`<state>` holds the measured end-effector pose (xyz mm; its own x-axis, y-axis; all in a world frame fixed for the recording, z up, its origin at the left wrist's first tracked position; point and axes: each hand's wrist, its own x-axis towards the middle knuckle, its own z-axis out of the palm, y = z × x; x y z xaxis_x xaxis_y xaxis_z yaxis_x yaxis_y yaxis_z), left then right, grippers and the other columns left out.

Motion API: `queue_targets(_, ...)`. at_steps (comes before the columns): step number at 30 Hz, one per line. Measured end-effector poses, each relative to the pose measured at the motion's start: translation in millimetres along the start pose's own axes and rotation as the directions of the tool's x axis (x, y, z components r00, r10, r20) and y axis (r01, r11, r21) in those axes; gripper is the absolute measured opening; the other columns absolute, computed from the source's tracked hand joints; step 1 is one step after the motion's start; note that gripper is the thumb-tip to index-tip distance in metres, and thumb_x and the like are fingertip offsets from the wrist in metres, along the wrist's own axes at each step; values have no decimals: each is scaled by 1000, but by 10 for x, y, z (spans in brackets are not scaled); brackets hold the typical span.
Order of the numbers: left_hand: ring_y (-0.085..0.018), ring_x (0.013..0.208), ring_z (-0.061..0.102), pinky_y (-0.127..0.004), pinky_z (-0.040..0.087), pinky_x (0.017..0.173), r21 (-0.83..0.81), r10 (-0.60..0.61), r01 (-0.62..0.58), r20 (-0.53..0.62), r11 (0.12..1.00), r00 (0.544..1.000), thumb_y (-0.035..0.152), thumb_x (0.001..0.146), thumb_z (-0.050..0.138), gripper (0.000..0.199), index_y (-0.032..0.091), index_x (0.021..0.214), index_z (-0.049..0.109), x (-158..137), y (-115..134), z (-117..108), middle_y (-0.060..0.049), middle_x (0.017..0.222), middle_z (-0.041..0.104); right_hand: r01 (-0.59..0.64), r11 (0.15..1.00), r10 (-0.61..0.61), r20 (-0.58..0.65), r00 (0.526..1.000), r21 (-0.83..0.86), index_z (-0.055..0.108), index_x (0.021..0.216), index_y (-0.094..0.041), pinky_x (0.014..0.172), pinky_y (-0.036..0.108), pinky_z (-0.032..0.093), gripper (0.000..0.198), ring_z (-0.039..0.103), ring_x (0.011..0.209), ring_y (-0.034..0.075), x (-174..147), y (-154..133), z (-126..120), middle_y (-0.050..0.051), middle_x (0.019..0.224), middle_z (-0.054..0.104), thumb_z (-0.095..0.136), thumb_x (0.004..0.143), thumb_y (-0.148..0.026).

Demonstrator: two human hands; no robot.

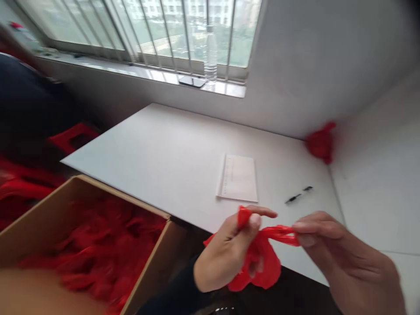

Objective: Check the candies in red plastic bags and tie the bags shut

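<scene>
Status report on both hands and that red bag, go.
Left hand and right hand both pinching the red bag, stretched between them. Held above table edge. Cardboard box of red bags at left, nothing blocking.

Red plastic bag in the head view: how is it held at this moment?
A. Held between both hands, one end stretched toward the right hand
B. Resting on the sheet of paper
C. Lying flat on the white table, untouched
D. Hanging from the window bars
A: the left hand grips the red plastic bag while the right hand pinches a stretched end of it, near the edge of the white table.
</scene>
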<state>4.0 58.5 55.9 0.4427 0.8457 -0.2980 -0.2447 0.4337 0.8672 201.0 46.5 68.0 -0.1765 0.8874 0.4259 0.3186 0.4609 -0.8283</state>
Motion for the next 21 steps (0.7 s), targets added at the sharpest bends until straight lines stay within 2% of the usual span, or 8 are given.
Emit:
queue_targets(3, -19, 72, 70, -29, 54, 70, -139, -33, 36, 25, 990, 999, 53, 98, 56, 42, 19, 114, 74, 43, 92, -56, -8, 81, 72, -28, 996, 15, 149, 989, 86, 68, 107, -34, 61, 30, 59, 22, 65, 70, 18, 11, -76, -15, 0, 80, 67, 65, 95, -16)
queue_targets(6, -21, 82, 68, -32, 53, 80, 40, 52, -58, 128, 998, 990, 41, 92, 69, 26, 19, 89, 82, 34, 169, -77, -9, 87, 72, -34, 990, -1, 253, 967, 134, 66, 112, -36, 63, 31, 57, 18, 62, 69, 18, -5, -36, -53, -1, 76, 67, 67, 96, -27)
queue_targets(9, -21, 81, 64, -35, 52, 80, 232, 96, -149, 227, 961, 969, 31, 91, 69, 16, 22, 87, 82, 4, 177, -60, -8, 86, 70, -66, 997, 55, 209, 976, 44, 64, 125, -35, 85, 35, 58, 27, 66, 101, 22, 23, 82, -50, 5, 107, 69, 57, 102, -47)
queue_targets(11, -22, 83, 66, -35, 53, 77, 321, 151, -232, 260, 918, 954, 25, 91, 66, 14, 22, 88, 79, -3, 139, -44, -10, 91, 70, -129, 991, 118, 283, 952, 24, 58, 139, -34, 99, 39, 54, 38, 63, 117, 23, 59, 177, -13, 7, 124, 66, 47, 106, -50)
queue_targets(14, -19, 74, 65, -29, 50, 62, 583, 315, -415, 270, 698, 910, 15, 86, 63, 18, 22, 97, 75, 15, 47, -48, -9, 92, 68, -329, 941, 266, 422, 867, 83, 58, 141, -30, 90, 36, 56, 43, 68, 93, 20, 96, 290, 70, 3, 96, 71, 35, 110, -48)
queue_targets(17, -16, 66, 60, -26, 45, 56, 810, 564, -503, 274, 302, 779, 9, 87, 61, 31, 25, 112, 70, 60, -47, -92, -5, 85, 63, -442, 889, 358, 419, 834, 121, 61, 136, -26, 73, 33, 56, 45, 63, 73, 18, 121, 349, 135, 1, 77, 65, 33, 110, -48)
queue_targets(18, -16, 67, 60, -26, 46, 58, 837, 625, -503, 278, 215, 729, 8, 89, 60, 33, 25, 116, 69, 77, -74, -112, -5, 86, 64, -455, 881, 365, 425, 828, 131, 61, 135, -25, 71, 32, 56, 43, 62, 71, 17, 133, 360, 149, 0, 77, 65, 36, 109, -48)
queue_targets(21, -15, 79, 65, -24, 51, 66, 841, 706, -520, 277, 150, 652, 7, 93, 61, 40, 26, 127, 62, 118, -131, -178, -7, 100, 66, -469, 866, 336, 497, 800, 170, 63, 130, -24, 71, 31, 55, 37, 62, 72, 17, 184, 384, 170, -1, 76, 63, 46, 106, -47)
